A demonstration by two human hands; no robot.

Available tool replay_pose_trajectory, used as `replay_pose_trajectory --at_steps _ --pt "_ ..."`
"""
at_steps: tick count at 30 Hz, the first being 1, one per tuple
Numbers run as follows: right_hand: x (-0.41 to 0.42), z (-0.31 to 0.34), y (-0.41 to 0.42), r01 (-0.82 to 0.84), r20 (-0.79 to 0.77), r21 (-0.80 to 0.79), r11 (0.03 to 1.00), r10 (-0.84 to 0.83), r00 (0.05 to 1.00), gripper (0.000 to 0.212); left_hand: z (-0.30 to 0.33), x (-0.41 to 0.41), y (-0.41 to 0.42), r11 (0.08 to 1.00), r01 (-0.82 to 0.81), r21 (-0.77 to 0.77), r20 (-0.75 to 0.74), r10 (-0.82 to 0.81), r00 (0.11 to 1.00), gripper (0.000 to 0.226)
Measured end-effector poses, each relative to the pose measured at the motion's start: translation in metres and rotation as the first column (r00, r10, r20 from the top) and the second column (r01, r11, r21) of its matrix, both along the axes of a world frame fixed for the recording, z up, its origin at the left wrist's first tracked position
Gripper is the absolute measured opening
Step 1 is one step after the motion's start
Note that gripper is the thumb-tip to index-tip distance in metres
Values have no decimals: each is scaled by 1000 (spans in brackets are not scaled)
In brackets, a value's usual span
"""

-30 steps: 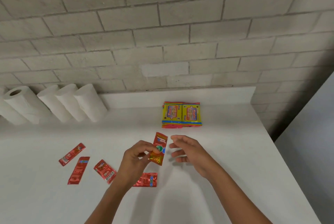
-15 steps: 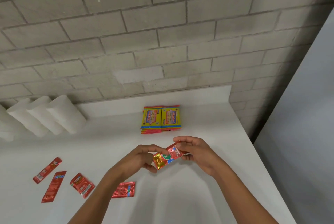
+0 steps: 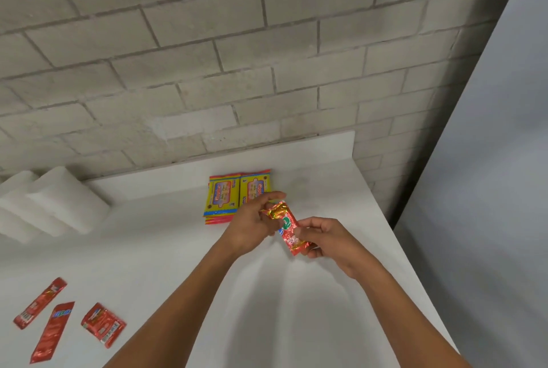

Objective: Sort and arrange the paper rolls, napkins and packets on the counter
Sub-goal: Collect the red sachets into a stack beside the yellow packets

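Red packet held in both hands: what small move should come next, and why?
Probably lower the red packet onto the bare counter beside the yellow packets. Left hand and right hand both pinch it above the surface, while three loose red packets lie unsorted far left.

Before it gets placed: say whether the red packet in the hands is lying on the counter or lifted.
Lifted. The red packet is pinched between the left hand and right hand above the counter.

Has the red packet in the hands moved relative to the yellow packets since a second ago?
Yes. The red packet, held by the left hand and the right hand, has shifted right and toward the wall, now beside the yellow packets.
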State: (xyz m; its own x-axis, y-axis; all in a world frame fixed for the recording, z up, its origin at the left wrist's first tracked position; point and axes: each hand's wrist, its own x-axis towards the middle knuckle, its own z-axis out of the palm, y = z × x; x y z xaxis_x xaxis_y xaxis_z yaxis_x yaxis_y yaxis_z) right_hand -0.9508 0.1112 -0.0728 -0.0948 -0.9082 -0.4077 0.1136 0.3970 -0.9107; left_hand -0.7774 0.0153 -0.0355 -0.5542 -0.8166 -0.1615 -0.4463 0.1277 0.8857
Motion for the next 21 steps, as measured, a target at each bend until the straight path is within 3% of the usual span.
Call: replay_pose_trajectory --at_steps 5,13,21 --pt "-25 -6 -11 121 -23 14 993 -121 992 24 -12 -24 -9 995 -28 -100 17 30 999 51" --pt "-85 -21 -50 363 -129 59 930 -353 927 26 -34 -22 -20 995 -92 -44 10 92 996 40" --pt "-136 -37 -89 444 -279 108 889 -402 872 31 -57 -9 -30 992 -130 -11 30 130 991 26"
